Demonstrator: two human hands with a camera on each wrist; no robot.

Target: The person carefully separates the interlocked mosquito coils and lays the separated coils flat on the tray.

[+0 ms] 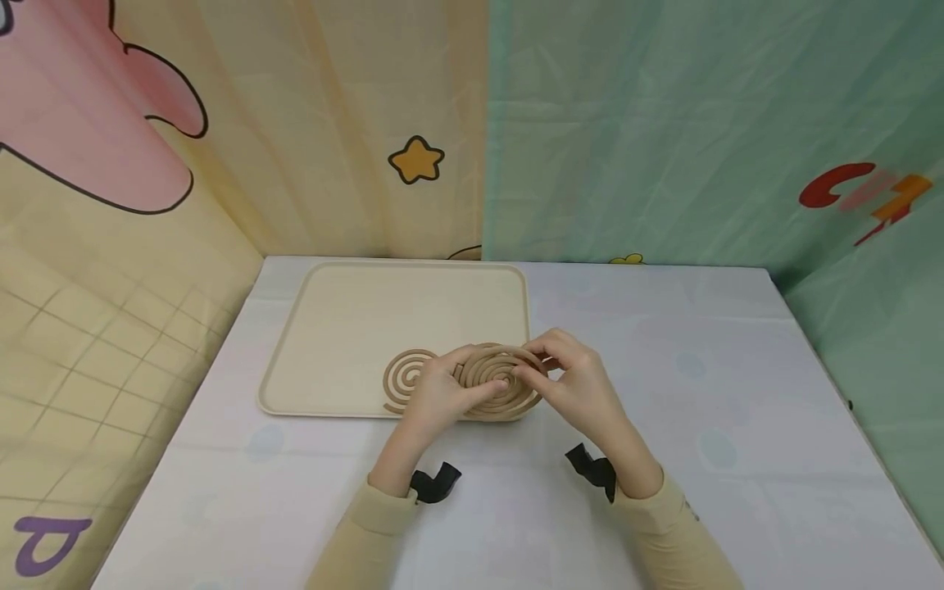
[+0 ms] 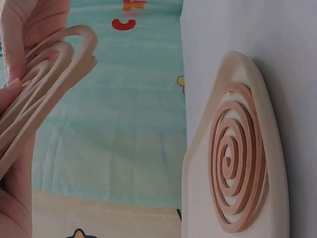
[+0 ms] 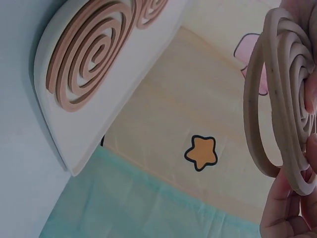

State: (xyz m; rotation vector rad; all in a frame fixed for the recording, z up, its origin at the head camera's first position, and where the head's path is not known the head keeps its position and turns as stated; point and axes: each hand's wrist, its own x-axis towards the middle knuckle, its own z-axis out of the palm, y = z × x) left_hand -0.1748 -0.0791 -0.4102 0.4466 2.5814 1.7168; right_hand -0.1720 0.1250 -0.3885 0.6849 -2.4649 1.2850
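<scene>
Both hands hold tan mosquito coils [image 1: 509, 405] above the right front of a cream tray [image 1: 347, 328]. My left hand [image 1: 437, 397] grips the left side, its thumb lying across the front face. At the right rim, the fingers and thumb of my right hand [image 1: 578, 385] pinch the coil. Seen edge-on in the right wrist view, the held coil [image 3: 275, 99] has its outer ring standing apart from the inner turns. A flat coil [image 1: 394, 393] lies on the tray left of the hands. Another coil [image 3: 62, 89] lies near the tray's corner, mostly hidden behind the held one in the head view.
The tray rests on a white cloth-covered table [image 1: 664, 352], near its back edge. Printed curtains [image 1: 627, 123] stand behind the table and at its sides. Black straps [image 1: 437, 483] sit at both wrists, below beige sleeves.
</scene>
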